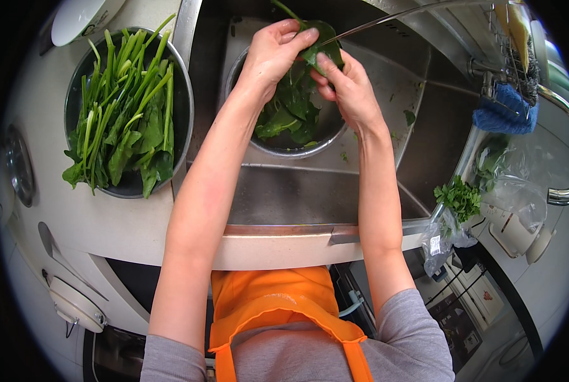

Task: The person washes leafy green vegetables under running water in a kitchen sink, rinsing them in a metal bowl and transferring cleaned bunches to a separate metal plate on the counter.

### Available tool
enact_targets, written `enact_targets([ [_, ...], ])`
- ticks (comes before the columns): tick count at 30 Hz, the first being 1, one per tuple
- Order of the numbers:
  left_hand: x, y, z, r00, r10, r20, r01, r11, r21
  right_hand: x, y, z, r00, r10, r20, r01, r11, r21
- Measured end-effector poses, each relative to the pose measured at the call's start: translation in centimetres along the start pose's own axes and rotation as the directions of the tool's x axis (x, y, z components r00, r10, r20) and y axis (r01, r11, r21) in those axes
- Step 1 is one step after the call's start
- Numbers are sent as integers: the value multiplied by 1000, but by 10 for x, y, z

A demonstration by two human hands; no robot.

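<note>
Both my hands hold a dark green spinach leaf (323, 45) under a thin stream of water (375, 23), over the sink. My left hand (277, 50) pinches it near its stem between thumb and fingers. My right hand (344, 81) grips the other side, thumb on the leaf's face. Below my hands, a round metal bowl (291, 153) in the sink contains more wet leaves (289, 112). On the counter at the left, a larger metal bowl (190, 110) is heaped with leafy greens (131, 110), their stems pointing away from me.
The steel sink (284, 198) has leaf scraps on its bottom. A white bowl (81, 21) stands at the upper left. A blue cloth (506, 109) hangs by a wire rack at the right. Parsley-like herbs (459, 198) and plastic bags (523, 198) lie at the sink's right edge.
</note>
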State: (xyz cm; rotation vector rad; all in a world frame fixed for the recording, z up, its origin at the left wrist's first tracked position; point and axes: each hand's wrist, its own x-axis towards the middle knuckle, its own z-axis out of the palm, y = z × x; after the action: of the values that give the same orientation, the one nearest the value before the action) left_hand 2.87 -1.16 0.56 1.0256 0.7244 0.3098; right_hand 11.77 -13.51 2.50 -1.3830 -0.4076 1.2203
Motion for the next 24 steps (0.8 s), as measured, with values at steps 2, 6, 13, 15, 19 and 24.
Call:
enact_targets([
  [2, 7, 3, 0, 1000, 7, 17, -8, 996, 86, -1, -1, -5, 998, 13, -57, -15, 999, -35],
  [6, 9, 14, 11, 989, 143, 37, -147, 975, 169, 1, -10, -5, 987, 7, -158, -24, 994, -106],
  [13, 16, 36, 29, 912, 265, 313, -222, 961, -168, 1, -36, -6, 971, -179, -161, 178, 984, -22],
  [15, 20, 43, 37, 919, 294, 264, -282, 956, -84, -3, -38, -2, 958, -216, -191, 191, 972, -139],
  [19, 23, 47, 37, 922, 356, 154, -341, 932, -120, -2, -24, -9, 962, -245, -117, 165, 871, -463],
  [24, 13, 28, 8, 942, 331, -60, -335, 939, -79, -10, 22, -29, 930, -368, -10, 86, 244, -966],
])
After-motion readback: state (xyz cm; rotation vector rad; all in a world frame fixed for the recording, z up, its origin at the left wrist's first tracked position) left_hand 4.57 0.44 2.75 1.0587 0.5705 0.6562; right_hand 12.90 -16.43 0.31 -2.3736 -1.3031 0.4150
